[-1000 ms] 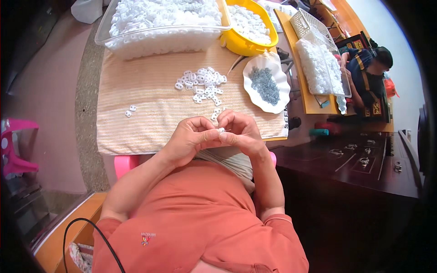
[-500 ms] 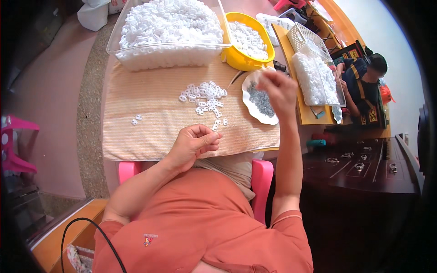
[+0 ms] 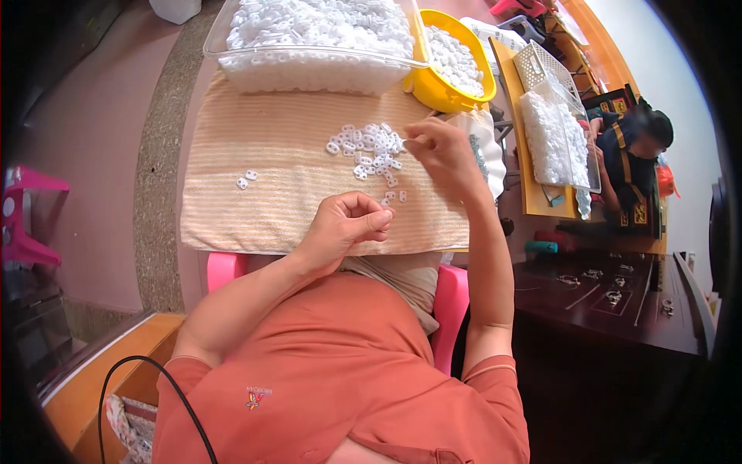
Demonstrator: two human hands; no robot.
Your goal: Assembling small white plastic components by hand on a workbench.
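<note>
My left hand (image 3: 349, 227) is closed above the near part of a striped towel (image 3: 263, 216), thumb and index finger pinched. Whatever the pinch holds, if anything, is too small to make out. Beyond it lies a loose pile of small white plastic pieces with two holes (image 3: 371, 143). At the pile's right edge hovers my right hand (image 3: 440, 148), its fingers drawn together; anything between them cannot be made out. Just right of that hand is a white wavy-rimmed dish (image 3: 496, 158), with small grey metal-looking bits (image 3: 478, 155) inside, partly hidden by my hand and wrist.
A clear bin (image 3: 317, 73) heaped with white pieces stands at the back, beside a yellow tub (image 3: 447, 94) of similar pieces. Two white pieces (image 3: 243, 183) lie apart at left. Another person (image 3: 630, 151) sits by a side table (image 3: 537, 203). A pink stool (image 3: 35, 182) stands far left.
My right hand has moved left from over the dish to the pile's right edge. My left hand stays pinched near the towel's front. The whole view has shifted slightly.
</note>
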